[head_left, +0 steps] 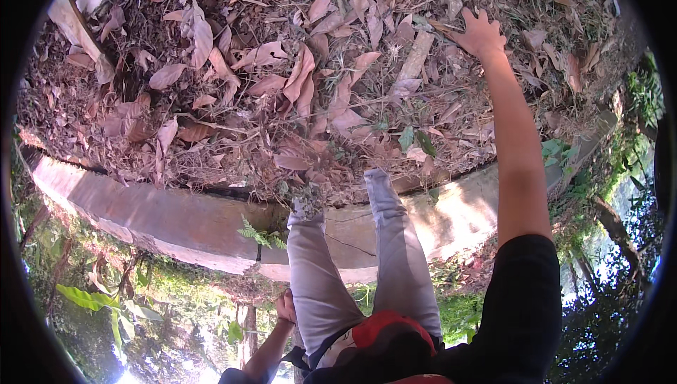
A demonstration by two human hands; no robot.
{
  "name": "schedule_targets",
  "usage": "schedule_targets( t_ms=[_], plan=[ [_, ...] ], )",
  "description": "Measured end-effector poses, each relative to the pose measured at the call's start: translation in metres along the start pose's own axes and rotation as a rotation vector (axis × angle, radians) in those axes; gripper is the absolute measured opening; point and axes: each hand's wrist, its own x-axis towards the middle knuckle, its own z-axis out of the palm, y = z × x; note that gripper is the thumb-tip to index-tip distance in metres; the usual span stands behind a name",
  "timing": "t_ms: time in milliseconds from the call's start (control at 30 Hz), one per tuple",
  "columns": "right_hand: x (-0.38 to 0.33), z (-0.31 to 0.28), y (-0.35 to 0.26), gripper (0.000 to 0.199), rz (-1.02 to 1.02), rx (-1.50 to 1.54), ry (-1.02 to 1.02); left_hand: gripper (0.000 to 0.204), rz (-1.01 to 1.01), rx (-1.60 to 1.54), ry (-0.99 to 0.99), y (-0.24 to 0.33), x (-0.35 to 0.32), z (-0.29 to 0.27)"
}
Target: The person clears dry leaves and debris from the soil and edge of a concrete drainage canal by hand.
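My right arm stretches far forward, and my right hand (482, 35) is over the dry leaf litter (303, 77) with its fingers spread. Beside its thumb lies a narrow brown leaf or strip (443, 29); I cannot tell whether the hand touches it. Just left of that hand is a pale, flat piece of wood or bark (415, 58) among the leaves. My left hand (285, 306) is low, close to my left thigh, with its fingers curled closed. Whatever those fingers may hold is hidden.
A low concrete kerb (159, 218) curves across in front of my legs (402, 243). Pale boards (81, 35) stick up at the far left. A small fern (261, 234) grows by the kerb, and green plants (88, 299) stand at the lower left.
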Motion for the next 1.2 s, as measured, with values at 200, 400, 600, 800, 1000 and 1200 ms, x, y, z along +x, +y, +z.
schedule_targets(
  t_ms=[200, 400, 600, 800, 1000, 1200],
  plan=[
    [-0.024, -0.009, -0.003, 0.044, -0.036, -0.052, -0.018, 0.048, -0.042, -0.016, -0.044, -0.030, 0.016, -0.008],
    [-0.066, 0.021, -0.015, 0.037, -0.261, -0.041, 0.152, 0.045, -0.032, -0.091, -0.004, -0.012, 0.014, -0.005],
    [-0.116, 0.023, -0.043, 0.030, -0.401, 0.012, 0.239, 0.047, -0.107, -0.043, -0.014, -0.005, 0.007, -0.003],
    [-0.140, 0.027, -0.052, 0.039, -0.457, 0.097, 0.210, 0.053, -0.161, 0.064, -0.088, -0.006, 0.011, -0.010],
    [-0.111, -0.029, -0.056, 0.059, -0.375, 0.974, 0.245, 0.048, -0.172, 0.082, -0.084, -0.020, 0.002, -0.005],
    [0.019, 0.032, 0.073, 0.095, 0.100, 0.358, 0.177, 0.045, -0.120, -0.024, -0.085, -0.022, 0.014, 0.001]
  ],
)
